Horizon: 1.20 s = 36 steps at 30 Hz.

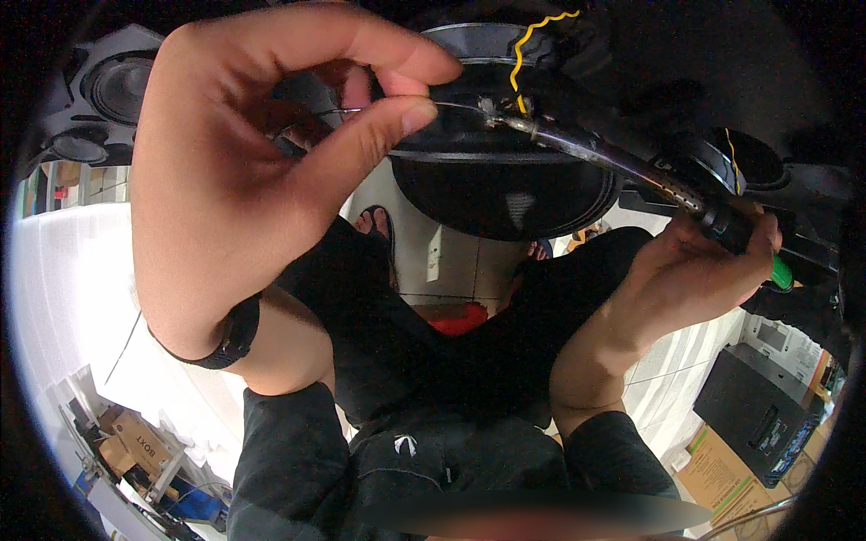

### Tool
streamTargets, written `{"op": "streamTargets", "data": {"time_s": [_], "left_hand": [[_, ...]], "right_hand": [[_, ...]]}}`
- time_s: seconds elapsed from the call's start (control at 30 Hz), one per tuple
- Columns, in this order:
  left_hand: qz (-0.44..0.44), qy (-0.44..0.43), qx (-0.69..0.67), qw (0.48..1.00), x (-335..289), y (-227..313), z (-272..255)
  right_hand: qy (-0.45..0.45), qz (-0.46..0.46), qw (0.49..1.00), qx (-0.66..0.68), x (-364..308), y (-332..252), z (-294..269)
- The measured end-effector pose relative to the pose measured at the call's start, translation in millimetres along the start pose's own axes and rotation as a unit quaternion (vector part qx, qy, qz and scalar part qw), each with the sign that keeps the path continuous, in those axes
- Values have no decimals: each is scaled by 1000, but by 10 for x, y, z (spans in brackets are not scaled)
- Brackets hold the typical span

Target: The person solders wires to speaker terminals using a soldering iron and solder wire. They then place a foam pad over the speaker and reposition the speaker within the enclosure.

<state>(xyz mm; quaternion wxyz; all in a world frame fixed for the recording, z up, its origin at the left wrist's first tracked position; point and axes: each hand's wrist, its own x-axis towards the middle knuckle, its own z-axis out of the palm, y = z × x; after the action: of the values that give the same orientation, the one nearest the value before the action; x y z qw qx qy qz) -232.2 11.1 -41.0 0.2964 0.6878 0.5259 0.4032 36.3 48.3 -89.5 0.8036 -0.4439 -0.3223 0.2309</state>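
Over a black speaker (469,191), I saw the left hand (239,149) pinching thin wire (458,105), the right hand (695,279) gripping a soldering iron (622,164).

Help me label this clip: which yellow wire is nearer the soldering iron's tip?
The wavy yellow wire, left: its lower end appears beside the iron's tip. The other yellow wire appears farther right, above the right hand.

Floor: pale tiles (460,270) | on it: 2 sandalled feet (380,221) | right: black cabinet (749,401), cardboard box (713,469)
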Motion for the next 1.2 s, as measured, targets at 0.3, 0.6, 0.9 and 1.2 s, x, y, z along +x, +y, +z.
{"op": "streamTargets", "data": {"time_s": [0.3,0.6,0.9,1.2], "left_hand": [[-11,-4,66,998,-15,32,-21],[-9,2,56,998,-13,54,5],[0,-8,90,996,12,97,-9],[-12,-12,88,996,76,225,62]], "right_hand": [[-18,8,1000,2,-7,-20,7],[-4,-6,1000,-23,-6,0,-4],[-20,6,1000,11,-31,-32,22],[-26,4,1000,15,-27,-14,33]]}}
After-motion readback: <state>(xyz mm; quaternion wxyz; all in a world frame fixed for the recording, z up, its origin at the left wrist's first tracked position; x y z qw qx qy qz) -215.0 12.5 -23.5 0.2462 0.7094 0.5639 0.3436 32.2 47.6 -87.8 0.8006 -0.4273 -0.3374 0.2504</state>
